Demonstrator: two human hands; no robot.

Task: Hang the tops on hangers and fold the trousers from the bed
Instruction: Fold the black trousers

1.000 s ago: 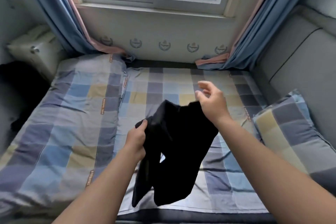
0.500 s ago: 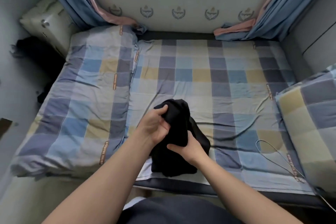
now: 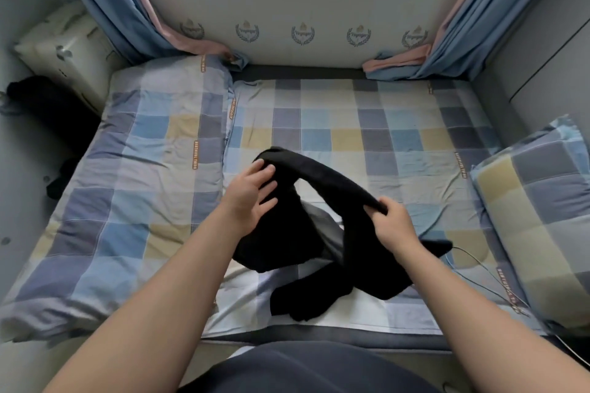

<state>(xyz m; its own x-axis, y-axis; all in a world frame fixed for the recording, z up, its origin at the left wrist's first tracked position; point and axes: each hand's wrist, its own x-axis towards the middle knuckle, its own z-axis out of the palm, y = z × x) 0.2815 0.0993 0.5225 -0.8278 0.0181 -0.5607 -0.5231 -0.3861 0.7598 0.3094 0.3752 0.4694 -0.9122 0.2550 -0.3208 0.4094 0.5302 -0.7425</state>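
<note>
We grip black garment [image 3: 332,180] with right hand [image 3: 394,228], left hand [image 3: 250,195] flat on it; slack near bed [image 3: 351,134] edge could slide off.

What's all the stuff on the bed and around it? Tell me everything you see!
black garment: one, black, middle of the bed, partly lifted
checked sheet: one, blue, yellow and grey, covering the bed
folded quilt: one, same checks, left side of the bed
pillow: one, same checks, right edge
wire hanger: one, grey, on the sheet beside the pillow
curtains: two, blue with pink, far corners
left hand: one, on the garment's left end
right hand: one, gripping the garment's right end
</note>
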